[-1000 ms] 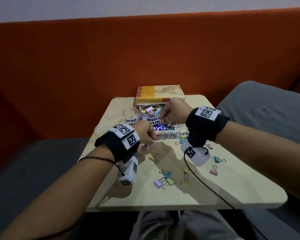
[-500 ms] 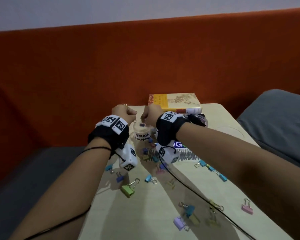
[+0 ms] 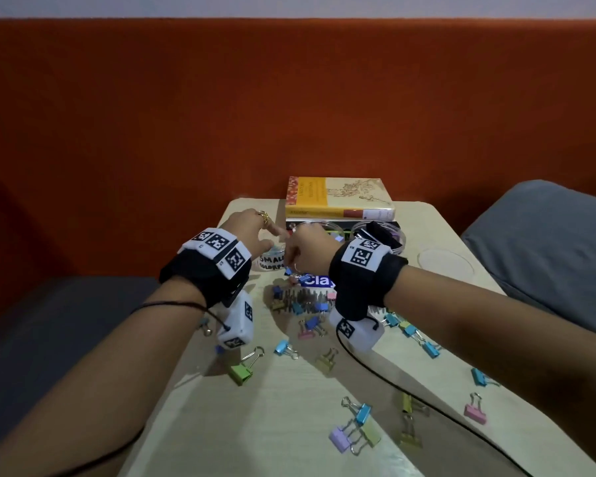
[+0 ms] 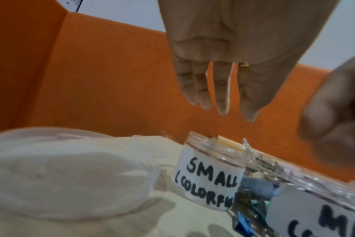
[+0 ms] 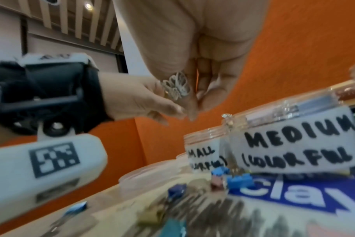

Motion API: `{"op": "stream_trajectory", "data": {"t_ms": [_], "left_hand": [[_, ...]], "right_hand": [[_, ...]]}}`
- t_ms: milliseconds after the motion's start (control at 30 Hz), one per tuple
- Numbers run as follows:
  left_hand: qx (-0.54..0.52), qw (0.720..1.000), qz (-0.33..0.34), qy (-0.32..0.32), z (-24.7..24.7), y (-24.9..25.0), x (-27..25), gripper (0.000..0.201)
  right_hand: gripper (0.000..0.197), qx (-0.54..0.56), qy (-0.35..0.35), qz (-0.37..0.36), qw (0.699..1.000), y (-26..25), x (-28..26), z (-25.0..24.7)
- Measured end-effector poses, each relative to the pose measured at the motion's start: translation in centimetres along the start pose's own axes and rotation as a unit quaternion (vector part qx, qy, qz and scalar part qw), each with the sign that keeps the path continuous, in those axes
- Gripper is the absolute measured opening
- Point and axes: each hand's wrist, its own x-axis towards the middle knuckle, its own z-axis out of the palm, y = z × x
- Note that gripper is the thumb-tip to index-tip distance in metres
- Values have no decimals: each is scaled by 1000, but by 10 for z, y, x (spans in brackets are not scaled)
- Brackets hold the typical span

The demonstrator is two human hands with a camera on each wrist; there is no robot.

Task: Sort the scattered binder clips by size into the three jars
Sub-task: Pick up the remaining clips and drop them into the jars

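The small jar (image 3: 272,263) (image 4: 211,170) (image 5: 203,150), labelled SMALL, stands open at the table's far left. My left hand (image 3: 255,230) (image 4: 223,96) hovers just above it, fingers straight, holding nothing. My right hand (image 3: 301,249) (image 5: 195,102) is beside it over the jar's right rim, fingers curled against the thumb; no clip shows in them. The medium jar (image 3: 319,227) (image 5: 290,141) and a third jar (image 3: 382,232) stand to the right. Several coloured clips lie scattered, among them a green clip (image 3: 241,371) and a pink clip (image 3: 475,413).
A yellow book (image 3: 338,197) lies behind the jars. One loose clear lid (image 4: 61,176) lies left of the small jar, another lid (image 3: 444,263) at the far right. A blue sticker (image 3: 319,281) lies under several clips. A black cable (image 3: 427,404) crosses the table (image 3: 289,425).
Both hands went from the table's middle up to the small jar. My left hand's fingers have since straightened out. The small purple clip seen between the hands is out of sight.
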Motion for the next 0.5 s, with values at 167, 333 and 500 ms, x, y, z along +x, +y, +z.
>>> {"op": "stream_trajectory", "data": {"t_ms": [167, 333, 500], "left_hand": [[33, 997, -12, -68, -4, -10, -47, 27], [68, 983, -65, -159, 2, -27, -82, 34], [100, 969, -98, -205, 14, -33, -99, 44]], "right_hand": [[30, -65, -99, -7, 993, -6, 4, 24], [34, -101, -129, -18, 986, -14, 0, 34], [30, -96, -118, -23, 988, -16, -8, 35]]}}
